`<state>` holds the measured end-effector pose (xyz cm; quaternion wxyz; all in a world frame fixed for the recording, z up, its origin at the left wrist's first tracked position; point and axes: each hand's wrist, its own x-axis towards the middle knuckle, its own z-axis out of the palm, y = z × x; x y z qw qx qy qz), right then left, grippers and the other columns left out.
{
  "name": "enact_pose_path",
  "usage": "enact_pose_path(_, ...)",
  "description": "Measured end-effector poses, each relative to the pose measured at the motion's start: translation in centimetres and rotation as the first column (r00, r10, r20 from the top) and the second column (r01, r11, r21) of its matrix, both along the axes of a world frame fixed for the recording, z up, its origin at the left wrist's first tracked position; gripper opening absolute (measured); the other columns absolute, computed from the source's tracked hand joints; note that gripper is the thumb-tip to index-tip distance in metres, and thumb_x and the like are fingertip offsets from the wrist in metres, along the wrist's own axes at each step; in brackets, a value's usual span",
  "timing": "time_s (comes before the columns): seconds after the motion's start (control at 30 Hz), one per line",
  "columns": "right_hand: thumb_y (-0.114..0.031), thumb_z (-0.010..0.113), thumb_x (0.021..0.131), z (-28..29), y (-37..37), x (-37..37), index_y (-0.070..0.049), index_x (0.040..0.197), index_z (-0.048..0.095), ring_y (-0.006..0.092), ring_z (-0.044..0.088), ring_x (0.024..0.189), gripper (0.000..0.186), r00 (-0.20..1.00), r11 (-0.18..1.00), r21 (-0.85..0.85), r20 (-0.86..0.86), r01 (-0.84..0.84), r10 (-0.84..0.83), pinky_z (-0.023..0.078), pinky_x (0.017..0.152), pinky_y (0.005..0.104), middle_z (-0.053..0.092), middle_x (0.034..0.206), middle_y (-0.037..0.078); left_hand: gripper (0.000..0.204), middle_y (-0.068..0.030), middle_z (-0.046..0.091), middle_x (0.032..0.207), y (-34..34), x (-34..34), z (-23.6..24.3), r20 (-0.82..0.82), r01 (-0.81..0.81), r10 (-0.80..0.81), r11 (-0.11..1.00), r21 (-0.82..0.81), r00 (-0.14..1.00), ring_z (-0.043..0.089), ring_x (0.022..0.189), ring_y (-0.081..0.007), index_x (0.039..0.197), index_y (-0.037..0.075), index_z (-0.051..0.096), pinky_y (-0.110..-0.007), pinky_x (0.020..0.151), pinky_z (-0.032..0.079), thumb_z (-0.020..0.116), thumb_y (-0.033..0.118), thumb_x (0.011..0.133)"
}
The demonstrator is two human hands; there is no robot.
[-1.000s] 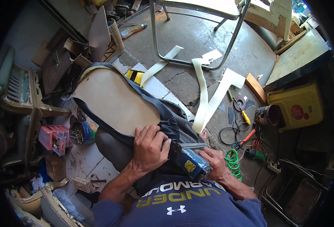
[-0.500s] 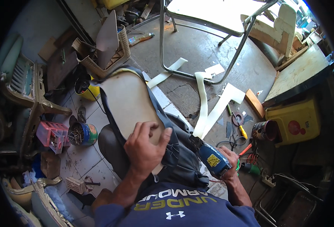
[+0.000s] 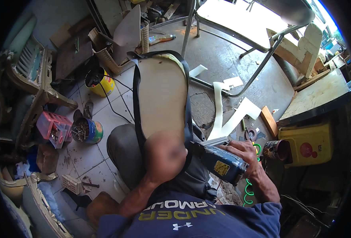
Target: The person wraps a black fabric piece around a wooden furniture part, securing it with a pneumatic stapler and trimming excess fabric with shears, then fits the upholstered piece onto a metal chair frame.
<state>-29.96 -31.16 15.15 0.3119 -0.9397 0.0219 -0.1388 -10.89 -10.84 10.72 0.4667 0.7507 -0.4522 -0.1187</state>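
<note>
A long beige board (image 3: 159, 95) with dark fabric round its edge (image 3: 136, 91) lies over my grey-trousered lap, a yellowish padding strip showing at its far end. My left hand (image 3: 163, 152) is on the board's near end; its fingers are blurred, so I cannot make out their grip. My right hand (image 3: 247, 150) grips a blue staple gun (image 3: 223, 162) with a yellow label, its nose against the board's near right edge. A green coiled hose (image 3: 247, 192) runs below the gun.
A metal chair (image 3: 231, 23) stands ahead, white strips (image 3: 219, 107) lying nearby. At left are a carved chair frame (image 3: 38, 79), yellow bucket (image 3: 100, 81), pink organiser (image 3: 54, 129) and can of fasteners (image 3: 87, 130). A yellow container (image 3: 308, 146) and panel (image 3: 314, 95) are at right.
The board has turned from slanting left to pointing straight ahead. The staple gun has moved right, then swung back toward the board's edge. My left hand lifted slightly and shifted on the board.
</note>
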Motion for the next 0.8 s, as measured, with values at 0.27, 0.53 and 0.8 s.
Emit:
enact_pose_path(0.27,-0.016,0.079,0.052,0.0,0.0,0.5,-0.003,0.112,0.07,0.0293,0.066,0.069,0.061,0.993,0.998,-0.037,-0.106,-0.05,0.046,0.052,0.059,0.0406,0.061,0.079,0.009,0.01,-0.0044,0.06,0.079,0.1,0.3,-0.1,0.009,0.038,-0.037,0.999,-0.031,0.999,0.057,0.081,-0.0241,0.075,0.008,0.069,-0.039,0.082,0.036,0.078,0.013,0.077)
enact_pose_path(0.53,-0.01,0.078,0.056,-0.1,-0.2,-1.0,-0.003,0.101,0.071,0.0294,0.068,0.069,0.047,0.995,0.995,0.028,-0.024,0.098,-0.098,0.055,0.064,0.0391,0.066,0.082,0.012,0.012,-0.0042,0.059,0.078,0.6,0.2,0.0,0.041,0.007,-0.006,1.0,-0.025,0.999,0.056,0.08,-0.0235,0.076,0.009,0.069,-0.038,0.079,0.035,0.079,0.016,0.077)
enact_pose_path(0.8,-0.012,0.068,0.076,-23.3,1.2,-14.2,-0.002,0.115,0.062,0.0477,0.064,0.091,0.041,0.501,0.568,-0.243,-0.287,0.787,-0.817,0.053,0.081,0.0543,0.064,0.095,0.026,0.014,-0.019,0.062,0.116,5.4,2.8,3.2,-0.507,-0.026,-0.231,0.893,-0.45,0.83,0.061,0.103,-0.0253,0.077,0.004,0.062,-0.036,0.09,0.047,0.072,0.013,0.081)
